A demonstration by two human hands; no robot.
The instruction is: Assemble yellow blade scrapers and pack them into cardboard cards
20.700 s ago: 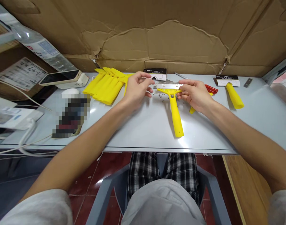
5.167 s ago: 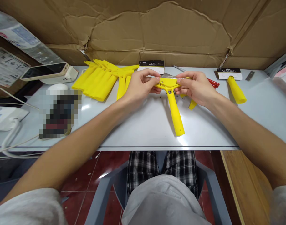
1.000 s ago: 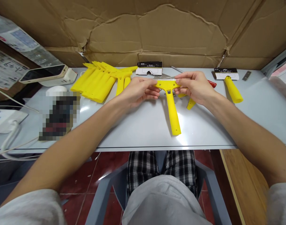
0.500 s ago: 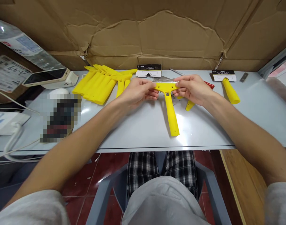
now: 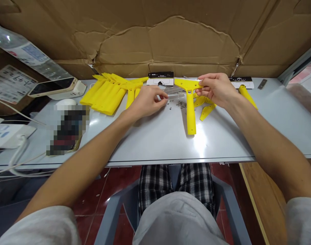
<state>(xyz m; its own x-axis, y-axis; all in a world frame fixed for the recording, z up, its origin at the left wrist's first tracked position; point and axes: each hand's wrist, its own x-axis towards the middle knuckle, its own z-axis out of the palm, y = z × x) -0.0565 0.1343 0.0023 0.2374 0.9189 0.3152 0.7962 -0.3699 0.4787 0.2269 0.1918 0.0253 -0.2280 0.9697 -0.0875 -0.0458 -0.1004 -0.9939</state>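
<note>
My right hand (image 5: pixel 218 89) pinches the right end of the head of a yellow plastic scraper (image 5: pixel 191 109), whose handle points toward me. A thin clear strip runs along its top edge. My left hand (image 5: pixel 151 99) is off the scraper, to its left, fingers curled and thumb slightly apart from the forefinger, with nothing visible between them. Right of those fingertips, small screws (image 5: pixel 181 104) lie scattered on the table. Flat metal blades (image 5: pixel 174 90) lie behind them. Small yellow plates (image 5: pixel 206 111) are under and beside my right hand, partly hidden.
Several yellow scraper handles (image 5: pixel 108 97) are stacked at left. Black-and-white header cards (image 5: pixel 160 79) stand at the back, one by another yellow handle (image 5: pixel 247 97). A small metal blade (image 5: pixel 262 84) lies far right. Phone (image 5: pixel 53 86), cables and bottle (image 5: pixel 30 51) crowd the left. Cardboard (image 5: pixel 191 44) walls the back.
My left hand has let go of the scraper's head and moved slightly left and down. My right hand has shifted the scraper a little right and away from me, uncovering the screws.
</note>
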